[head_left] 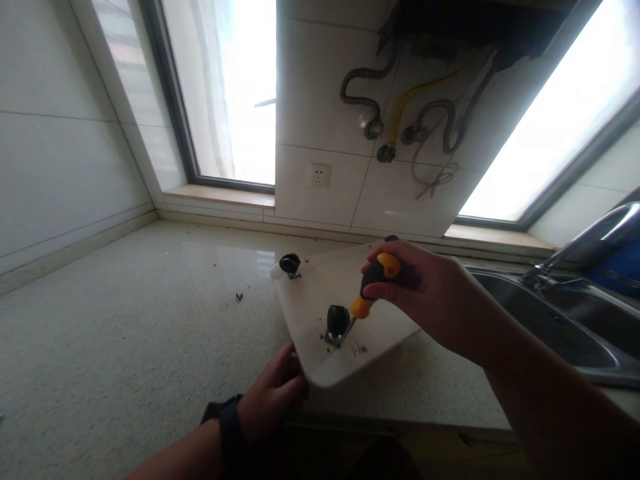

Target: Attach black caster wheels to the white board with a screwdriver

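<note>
Before us spreads a pale, finely speckled countertop (pixel 150 347). On it we see a white panel (pixel 325 280) with rounded corners, set at an angle near the front edge — and, to its left, some small dark bits (pixel 239 297) lying together. Farther right, our countertop surrounds a metal sink (pixel 540 317).

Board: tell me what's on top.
Two casters show, the screwdriver at the nearer. A dark part shows past the right hand; what that hand covers on the board cannot be seen.
</note>
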A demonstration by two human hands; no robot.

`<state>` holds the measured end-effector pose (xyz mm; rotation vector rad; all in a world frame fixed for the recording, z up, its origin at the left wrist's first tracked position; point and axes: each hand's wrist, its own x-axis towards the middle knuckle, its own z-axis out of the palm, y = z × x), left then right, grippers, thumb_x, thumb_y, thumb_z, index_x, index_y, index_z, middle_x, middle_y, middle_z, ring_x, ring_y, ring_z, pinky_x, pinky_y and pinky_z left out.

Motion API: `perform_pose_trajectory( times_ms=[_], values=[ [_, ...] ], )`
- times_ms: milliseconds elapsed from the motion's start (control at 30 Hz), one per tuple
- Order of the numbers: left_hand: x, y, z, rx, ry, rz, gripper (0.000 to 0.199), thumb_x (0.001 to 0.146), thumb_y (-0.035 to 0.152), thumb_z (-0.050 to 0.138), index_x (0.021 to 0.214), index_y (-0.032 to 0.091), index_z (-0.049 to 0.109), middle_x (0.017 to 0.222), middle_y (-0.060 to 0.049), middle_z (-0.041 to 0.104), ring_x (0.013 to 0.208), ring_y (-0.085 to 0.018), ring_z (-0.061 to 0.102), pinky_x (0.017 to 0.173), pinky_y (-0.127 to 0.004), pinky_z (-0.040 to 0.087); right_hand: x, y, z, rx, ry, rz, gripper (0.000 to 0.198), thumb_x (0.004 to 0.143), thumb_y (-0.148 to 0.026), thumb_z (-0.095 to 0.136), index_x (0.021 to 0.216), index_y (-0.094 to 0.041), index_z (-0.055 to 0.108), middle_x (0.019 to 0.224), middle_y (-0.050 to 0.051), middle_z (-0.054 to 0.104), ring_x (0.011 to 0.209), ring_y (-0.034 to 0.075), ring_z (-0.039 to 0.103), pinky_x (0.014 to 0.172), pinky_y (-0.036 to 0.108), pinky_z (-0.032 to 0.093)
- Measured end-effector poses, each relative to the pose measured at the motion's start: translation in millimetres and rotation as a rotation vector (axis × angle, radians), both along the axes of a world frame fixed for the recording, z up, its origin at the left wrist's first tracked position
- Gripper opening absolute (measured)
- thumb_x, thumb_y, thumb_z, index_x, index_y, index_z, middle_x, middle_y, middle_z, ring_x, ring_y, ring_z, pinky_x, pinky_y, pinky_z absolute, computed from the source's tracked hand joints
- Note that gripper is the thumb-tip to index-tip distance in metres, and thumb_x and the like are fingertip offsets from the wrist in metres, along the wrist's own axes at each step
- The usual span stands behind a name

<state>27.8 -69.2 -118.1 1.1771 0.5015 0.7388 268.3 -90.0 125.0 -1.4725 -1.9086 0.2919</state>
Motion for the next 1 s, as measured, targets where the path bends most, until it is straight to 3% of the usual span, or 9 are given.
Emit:
perform_pose_trajectory(
  times_ms=[133, 267, 467, 667, 767, 867, 1000],
  values=[
    [1, 0, -0.3, -0.008, -0.014, 0.002, 0.067, 0.092, 0.034, 0.069, 0.152, 0.023, 0.041, 0.115, -0.012, 0.067, 0.074, -0.014, 0.059, 0.063, -0.028, 0.045, -5, -2, -5, 0.046, -0.015, -0.056, 0.044, 0.084, -0.055, 0.079, 0.115, -0.026, 0.067, 0.096, 0.006, 0.075, 0.083, 0.026, 0.074, 0.075, 0.04, 0.062],
    [1, 0, 0.6, 0.002, 0.012, 0.014, 0.064, 0.094, 0.032, 0.068, 0.151, 0.022, 0.041, 0.109, -0.01, 0.068, 0.073, -0.014, 0.058, 0.063, -0.028, 0.046, -6, -8, -7, 0.078, 0.004, 0.024, 0.042, 0.089, -0.054, 0.074, 0.123, -0.032, 0.064, 0.106, 0.005, 0.074, 0.089, 0.025, 0.073, 0.075, 0.039, 0.063],
    [0, 0, 0.0, 0.004, 0.026, 0.024, 0.065, 0.094, 0.033, 0.067, 0.152, 0.022, 0.04, 0.109, -0.011, 0.068, 0.075, -0.016, 0.06, 0.063, -0.029, 0.047, -5, -29, -7, 0.326, 0.029, -0.062, 0.035, 0.094, -0.044, 0.072, 0.126, -0.033, 0.06, 0.112, 0.004, 0.071, 0.1, 0.024, 0.07, 0.076, 0.036, 0.061],
    [1, 0, -0.8, 0.009, 0.012, 0.022, 0.067, 0.094, 0.034, 0.068, 0.153, 0.021, 0.039, 0.112, -0.013, 0.068, 0.076, -0.016, 0.061, 0.064, -0.029, 0.047, -6, -34, -29, 0.272, -0.063, -0.043, 0.036, 0.095, -0.046, 0.07, 0.126, -0.034, 0.057, 0.11, 0.004, 0.071, 0.092, 0.024, 0.07, 0.064, 0.035, 0.058],
    [1, 0, -1.6, -0.008, 0.014, 0.013, 0.067, 0.095, 0.034, 0.068, 0.154, 0.021, 0.038, 0.114, -0.013, 0.068, 0.075, -0.015, 0.061, 0.062, -0.027, 0.046, -7, -35, -36, 0.276, -0.1, -0.039, 0.034, 0.096, -0.045, 0.069, 0.125, -0.034, 0.055, 0.11, 0.004, 0.072, 0.092, 0.024, 0.07, 0.07, 0.036, 0.059],
    [0, 0, -2.9, -0.003, 0.011, 0.014, 0.065, 0.096, 0.033, 0.067, 0.152, 0.02, 0.038, 0.112, -0.013, 0.069, 0.074, -0.014, 0.06, 0.062, -0.027, 0.045, -8, -36, -35, 0.289, -0.132, -0.034, 0.032, 0.097, -0.045, 0.068, 0.124, -0.033, 0.055, 0.109, 0.004, 0.072, 0.091, 0.022, 0.07, 0.076, 0.037, 0.06],
    [0, 1, -3.8, -0.004, -0.001, 0.013, 0.064, 0.095, 0.032, 0.068, 0.151, 0.02, 0.038, 0.109, -0.011, 0.069, 0.074, -0.014, 0.06, 0.063, -0.027, 0.046, -9, -29, -29, 0.24, -0.075, 0.011, 0.034, 0.096, -0.042, 0.069, 0.126, -0.032, 0.057, 0.108, 0.004, 0.071, 0.089, 0.02, 0.07, 0.067, 0.03, 0.059]
  ],
)
